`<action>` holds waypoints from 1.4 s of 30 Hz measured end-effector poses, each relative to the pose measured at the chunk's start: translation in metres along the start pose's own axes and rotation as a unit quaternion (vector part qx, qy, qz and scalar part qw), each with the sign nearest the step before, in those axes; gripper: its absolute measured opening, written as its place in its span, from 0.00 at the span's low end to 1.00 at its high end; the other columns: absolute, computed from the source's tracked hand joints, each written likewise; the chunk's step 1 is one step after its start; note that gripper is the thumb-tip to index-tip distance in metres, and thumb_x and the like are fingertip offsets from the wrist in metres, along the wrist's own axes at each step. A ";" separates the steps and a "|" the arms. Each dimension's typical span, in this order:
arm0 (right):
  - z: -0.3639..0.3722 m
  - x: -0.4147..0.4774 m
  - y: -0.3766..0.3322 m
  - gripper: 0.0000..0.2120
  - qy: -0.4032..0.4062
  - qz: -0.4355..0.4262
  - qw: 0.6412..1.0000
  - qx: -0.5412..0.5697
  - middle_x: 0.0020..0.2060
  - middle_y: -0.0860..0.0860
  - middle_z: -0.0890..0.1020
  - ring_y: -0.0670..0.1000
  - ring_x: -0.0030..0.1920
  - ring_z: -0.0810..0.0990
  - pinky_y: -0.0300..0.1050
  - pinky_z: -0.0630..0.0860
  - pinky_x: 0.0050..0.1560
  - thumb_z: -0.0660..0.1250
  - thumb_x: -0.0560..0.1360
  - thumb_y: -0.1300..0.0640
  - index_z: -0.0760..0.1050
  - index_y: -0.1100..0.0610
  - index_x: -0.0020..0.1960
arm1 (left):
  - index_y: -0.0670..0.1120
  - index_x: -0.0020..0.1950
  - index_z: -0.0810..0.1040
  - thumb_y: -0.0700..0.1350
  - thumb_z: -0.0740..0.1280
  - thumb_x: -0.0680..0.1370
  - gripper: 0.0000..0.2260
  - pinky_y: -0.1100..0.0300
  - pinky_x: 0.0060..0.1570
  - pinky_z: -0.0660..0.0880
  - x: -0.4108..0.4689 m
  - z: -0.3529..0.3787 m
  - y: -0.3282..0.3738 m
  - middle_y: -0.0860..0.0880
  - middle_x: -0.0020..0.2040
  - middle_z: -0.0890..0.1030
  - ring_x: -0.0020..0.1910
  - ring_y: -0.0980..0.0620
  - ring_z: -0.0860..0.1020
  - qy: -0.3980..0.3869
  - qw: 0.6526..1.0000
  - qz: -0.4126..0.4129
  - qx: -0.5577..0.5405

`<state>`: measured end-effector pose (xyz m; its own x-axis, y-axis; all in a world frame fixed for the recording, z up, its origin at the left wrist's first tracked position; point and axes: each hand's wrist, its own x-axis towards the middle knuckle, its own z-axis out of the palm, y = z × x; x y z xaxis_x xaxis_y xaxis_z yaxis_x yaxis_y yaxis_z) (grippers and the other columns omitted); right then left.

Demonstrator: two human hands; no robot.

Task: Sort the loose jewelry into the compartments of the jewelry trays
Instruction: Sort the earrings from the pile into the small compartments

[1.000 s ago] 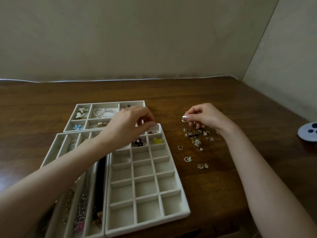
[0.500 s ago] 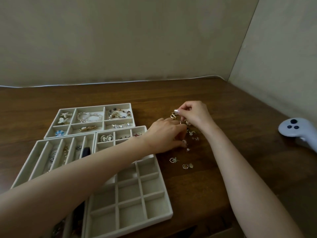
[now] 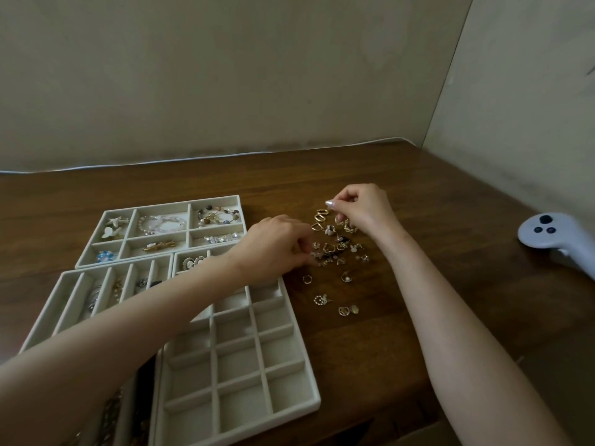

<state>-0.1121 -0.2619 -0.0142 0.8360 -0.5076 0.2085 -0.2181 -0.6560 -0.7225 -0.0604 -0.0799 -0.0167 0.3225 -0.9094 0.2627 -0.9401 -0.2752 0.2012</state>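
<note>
Head view: both hands are in at the pile (image 3: 336, 247) of loose jewelry, which sits on the tabletop (image 3: 450, 300) just right of the trays. The left hand (image 3: 277, 246) reaches across the grid tray (image 3: 238, 365), fingers bunched, their tips down among the small pieces at the pile's left edge; whether it has anything pinched, I cannot tell. The right hand (image 3: 363, 210) is at the pile's far end, thumb and forefinger pressed together on a gold hoop (image 3: 321, 214) that dangles below them.

A few strays lie nearer: a small ring (image 3: 306, 279), a pearl circle (image 3: 320, 300) and a gold pair (image 3: 347, 310).

On the left are three pale trays. The far tray (image 3: 161, 206) holds two bracelets, a blue flower (image 3: 104, 255) and other pieces in separate compartments. The slot tray (image 3: 69, 300), nearer, has chains in its long slots. The grid tray's near compartments show only bare lining; its far row is mostly hidden under the left arm.

Far right, a white controller (image 3: 553, 236) rests on the tabletop, well apart from the pile.
</note>
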 end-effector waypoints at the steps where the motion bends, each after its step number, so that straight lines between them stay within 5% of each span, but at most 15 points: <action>1: -0.001 0.000 0.000 0.05 0.002 0.003 1.000 -0.001 0.35 0.49 0.82 0.46 0.38 0.80 0.49 0.79 0.50 0.69 0.75 0.54 0.80 0.56 0.46 | 0.50 0.42 0.74 0.51 0.70 0.73 0.08 0.63 0.43 0.68 -0.002 -0.003 0.000 0.58 0.39 0.72 0.43 0.58 0.71 0.014 1.000 -0.001 -0.011; 7: -0.006 0.002 0.003 0.03 -0.021 0.019 0.999 -0.045 0.42 0.49 0.82 0.46 0.45 0.80 0.50 0.78 0.54 0.70 0.74 0.56 0.80 0.54 0.46 | 0.49 0.49 0.72 0.46 0.72 0.72 0.11 0.73 0.36 0.70 -0.018 -0.023 -0.008 0.58 0.39 0.76 0.37 0.63 0.75 0.070 0.989 -0.065 -0.113; 12: -0.002 -0.005 -0.003 0.10 -0.117 -0.010 0.984 -0.135 0.52 0.46 0.79 0.45 0.54 0.74 0.46 0.72 0.56 0.73 0.71 0.54 0.80 0.52 0.52 | 0.46 0.46 0.78 0.44 0.73 0.71 0.07 0.71 0.38 0.72 -0.031 -0.033 -0.016 0.58 0.39 0.76 0.37 0.64 0.75 0.076 0.985 -0.079 -0.133; 18: 0.004 -0.006 -0.004 0.09 -0.106 -0.023 0.982 -0.154 0.54 0.49 0.81 0.48 0.58 0.76 0.49 0.72 0.59 0.73 0.70 0.54 0.81 0.52 0.50 | 0.49 0.44 0.81 0.44 0.74 0.70 0.05 0.71 0.38 0.74 -0.057 -0.048 -0.030 0.56 0.39 0.80 0.39 0.61 0.79 0.055 0.984 -0.104 -0.134; 32: 0.012 -0.010 -0.008 0.05 -0.100 -0.076 0.980 -0.156 0.49 0.48 0.79 0.46 0.50 0.77 0.40 0.72 0.48 0.70 0.73 0.58 0.79 0.52 0.49 | 0.50 0.43 0.78 0.38 0.75 0.68 0.11 0.70 0.42 0.75 -0.104 -0.055 -0.057 0.62 0.41 0.80 0.40 0.60 0.80 0.062 0.973 -0.145 -0.171; 39: 0.013 -0.011 -0.013 0.05 -0.099 -0.105 0.983 -0.110 0.51 0.48 0.76 0.46 0.51 0.74 0.35 0.69 0.46 0.68 0.75 0.59 0.79 0.52 0.49 | 0.55 0.41 0.77 0.44 0.76 0.66 0.11 0.68 0.40 0.74 -0.115 -0.063 -0.060 0.63 0.44 0.78 0.42 0.61 0.77 0.027 0.981 -0.148 -0.124; 42: 0.015 -0.014 -0.019 0.04 -0.092 -0.116 0.987 -0.062 0.49 0.47 0.77 0.44 0.50 0.74 0.36 0.69 0.48 0.68 0.75 0.59 0.80 0.52 0.47 | 0.58 0.41 0.79 0.48 0.76 0.67 0.09 0.69 0.41 0.72 -0.117 -0.065 -0.066 0.59 0.37 0.79 0.44 0.61 0.76 -0.012 0.986 -0.140 -0.092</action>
<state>-0.1124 -0.2335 -0.0132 0.9453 -0.2339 0.2274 -0.0609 -0.8112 -0.5815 -0.0294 0.0649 0.0007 0.5622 -0.8131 0.1508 -0.7775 -0.4576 0.4314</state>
